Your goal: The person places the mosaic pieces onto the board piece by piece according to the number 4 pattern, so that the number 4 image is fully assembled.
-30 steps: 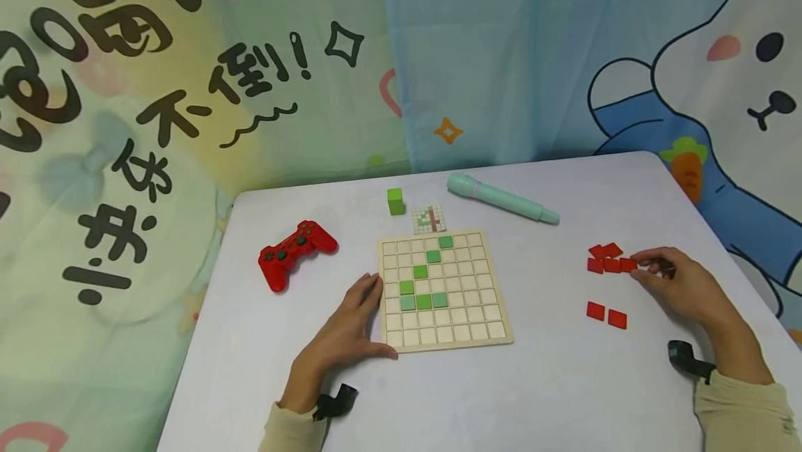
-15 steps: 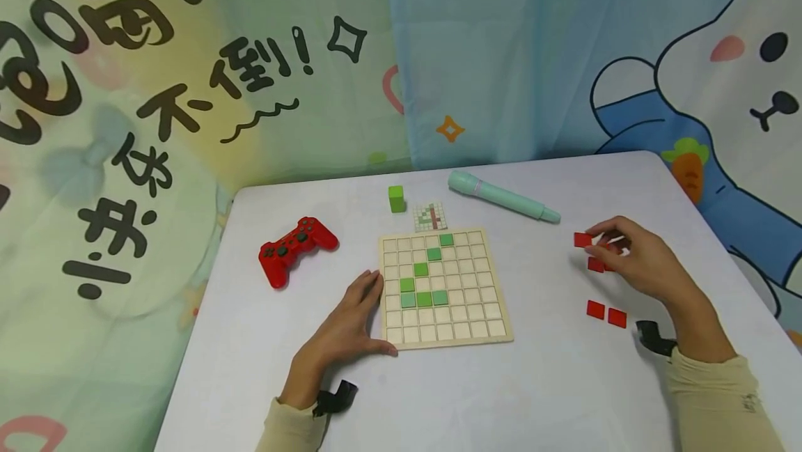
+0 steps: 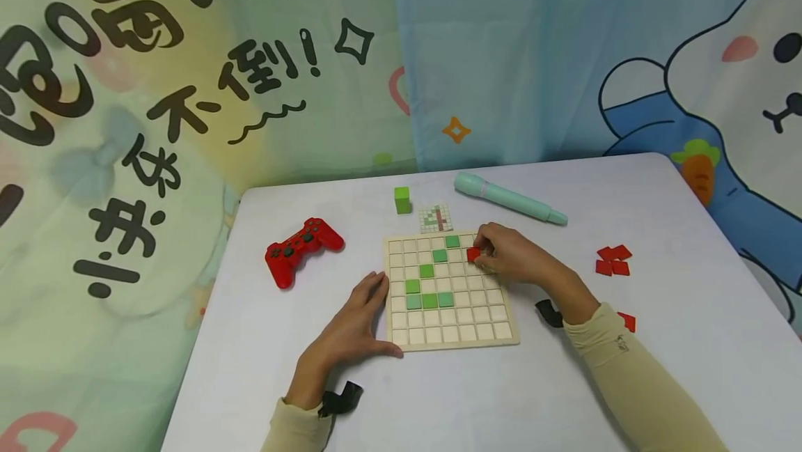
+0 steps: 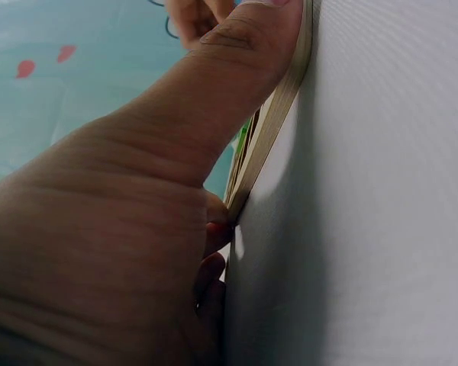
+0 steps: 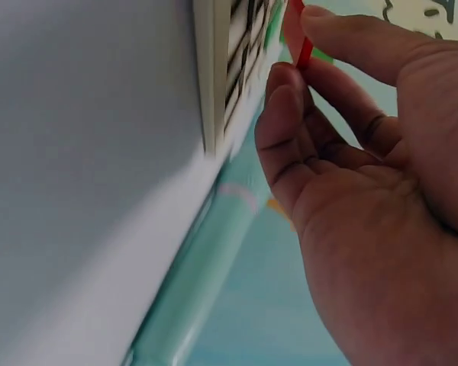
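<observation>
The light wooden grid board (image 3: 479,314) lies on the table, with several green square tiles (image 3: 427,271) in its cells. At its near left corner rests my left hand (image 3: 347,326), with the fingers along the left edge and the thumb against the near edge. In the left wrist view that thumb lies along the board's side (image 4: 271,133). My right hand (image 3: 516,255) pinches a red square tile (image 3: 473,254) over the upper right part of the board. The right wrist view shows this red tile (image 5: 297,34) between thumb and fingertips.
Several red tiles (image 3: 612,261) lie to the right; another red tile (image 3: 628,322) is partly behind the right sleeve. Behind the board are a small patterned card (image 3: 435,219), a green block (image 3: 402,200) and a mint-green microphone-shaped object (image 3: 510,199). A red game controller (image 3: 303,250) lies left.
My right hand picks up a red tile from the group at the right and carries it left to over the board. The left hand stays at the board's corner.
</observation>
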